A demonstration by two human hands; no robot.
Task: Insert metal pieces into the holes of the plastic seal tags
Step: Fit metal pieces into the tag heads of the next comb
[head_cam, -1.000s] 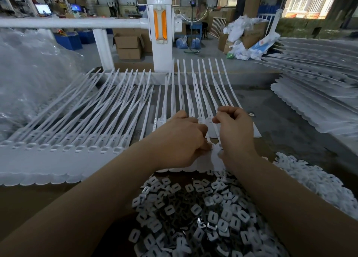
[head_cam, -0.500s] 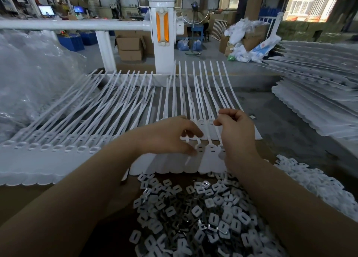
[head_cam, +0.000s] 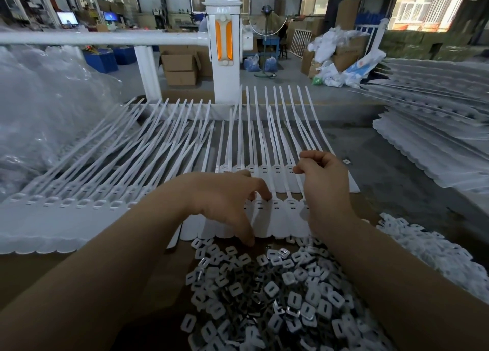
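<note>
While the head view is showing both hands over the near row of seal tags point(head_cam: 275, 218) on the bench point(head_cam: 31, 276), the left hand point(head_cam: 225, 199) is hovering spread, fingers loosely curved, one fingertip touching a tag head and the thumb reaching down toward the pile of metal pieces point(head_cam: 264, 297); it's gripping nothing I can see. The right hand point(head_cam: 322, 181) is sitting just beside it with fingers curled in and thumb meeting the forefinger, looking like a pinch, but I can't tell if a metal piece is in there. A second tag row point(head_cam: 264, 169) is lying just behind, straps fanning away, and more tags point(head_cam: 66, 202) are running off left. Only one view, so nothing else to check. Risks, as I'm judging it: the tags are overlapping loosely, so pressing one head could be shifting its neighbours and misaligning the hole; a piece going in tilted could jam; the left thumb could be dragging extra pieces out of the heap.
</note>
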